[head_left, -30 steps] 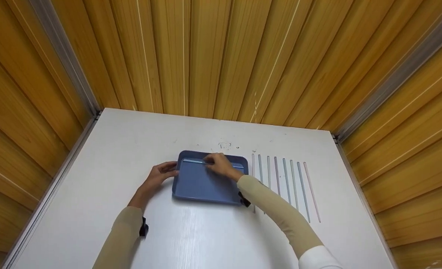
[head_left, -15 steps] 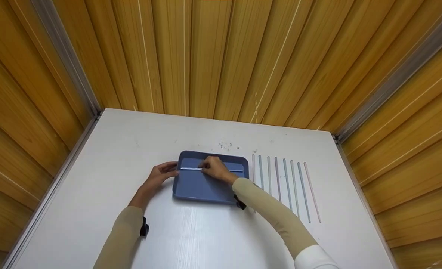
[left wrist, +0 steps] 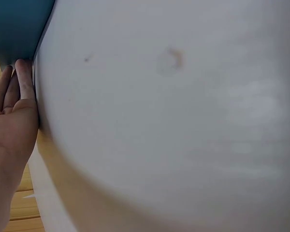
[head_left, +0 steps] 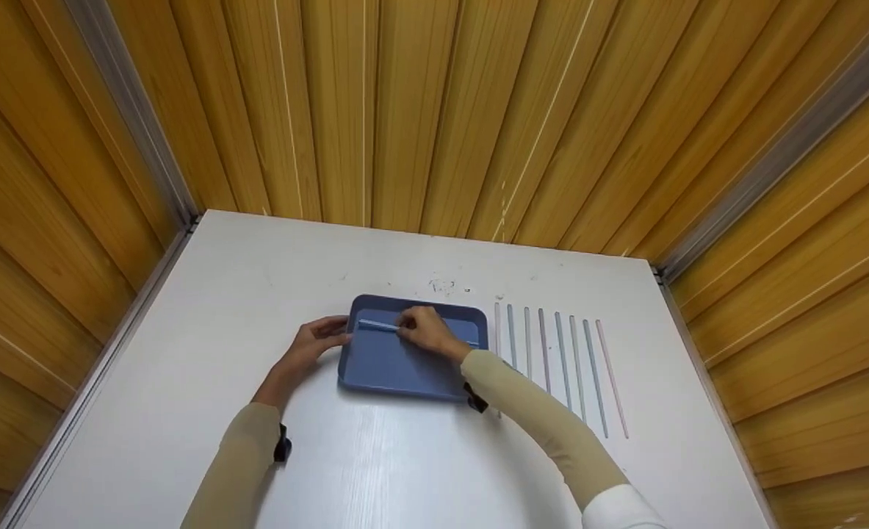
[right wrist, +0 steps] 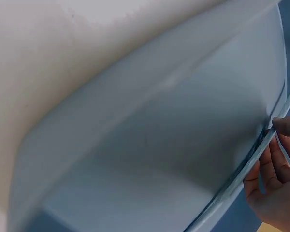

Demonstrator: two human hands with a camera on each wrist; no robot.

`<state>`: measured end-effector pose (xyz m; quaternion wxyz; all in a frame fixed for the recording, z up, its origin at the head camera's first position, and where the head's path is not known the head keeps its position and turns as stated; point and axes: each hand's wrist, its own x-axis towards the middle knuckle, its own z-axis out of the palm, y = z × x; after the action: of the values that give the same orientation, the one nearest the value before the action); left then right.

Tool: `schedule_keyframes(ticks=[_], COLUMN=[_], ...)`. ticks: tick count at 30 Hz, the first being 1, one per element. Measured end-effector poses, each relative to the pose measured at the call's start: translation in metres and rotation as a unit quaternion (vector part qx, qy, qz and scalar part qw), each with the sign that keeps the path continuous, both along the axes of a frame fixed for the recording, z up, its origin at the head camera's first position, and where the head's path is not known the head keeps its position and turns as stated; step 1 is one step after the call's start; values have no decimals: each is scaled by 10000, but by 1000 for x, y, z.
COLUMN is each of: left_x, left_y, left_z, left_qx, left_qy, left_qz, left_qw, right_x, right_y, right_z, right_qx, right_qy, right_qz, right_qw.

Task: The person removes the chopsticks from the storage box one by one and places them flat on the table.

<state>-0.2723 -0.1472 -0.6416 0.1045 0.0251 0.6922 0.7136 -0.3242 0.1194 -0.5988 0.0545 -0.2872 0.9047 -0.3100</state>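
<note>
My right hand [head_left: 425, 328] pinches a long, thin, pale blue straw [head_left: 377, 325] between thumb and fingers, over the blue rectangular tray [head_left: 405, 391]. The straw lies slantwise across the tray, its left end farther from me than its right. In the right wrist view, the straw [right wrist: 253, 162] runs past the fingertips on both sides, close above the tray floor. My left hand [head_left: 309, 345] rests at the tray's left edge. The left wrist view shows its fingers [left wrist: 25, 82] nearly straight, tips against the tray's outer side [left wrist: 19, 29].
Several thin straws [head_left: 564, 360], bluish, grey and pinkish, lie side by side on the white table [head_left: 272, 272] to the tray's right. My right forearm [head_left: 544, 411] passes over some of their near ends. Wood-patterned walls [head_left: 405, 117] stand behind and at both sides.
My right hand has drawn the straw from near the tray's far side toward me, then tilted it so its left end points farther away. The left hand and the tray stay in place.
</note>
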Motion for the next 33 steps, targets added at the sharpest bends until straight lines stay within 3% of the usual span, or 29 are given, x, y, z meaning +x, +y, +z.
schedule_keyframes(ticks=[9,18,25,33], left_x=[0,2,2,1], left_y=[0,0,0,1], left_z=[-1,1,1,2], left_qx=[-48,77,-13,-139], left_qy=[-81,-141,-116,-98], left_qz=[101,119,135,125], left_qw=[9999,9998,9998,9998], right_x=[1,2,5,5], right_y=[0,-1,4,18], right_z=[8,16,21,25], right_qx=[-274,-538,-1130,-1438], right_qy=[-135,133,-13,42], right_qz=[-75,-266,-579,-780], right_qw=[9995,9981,9919,9865])
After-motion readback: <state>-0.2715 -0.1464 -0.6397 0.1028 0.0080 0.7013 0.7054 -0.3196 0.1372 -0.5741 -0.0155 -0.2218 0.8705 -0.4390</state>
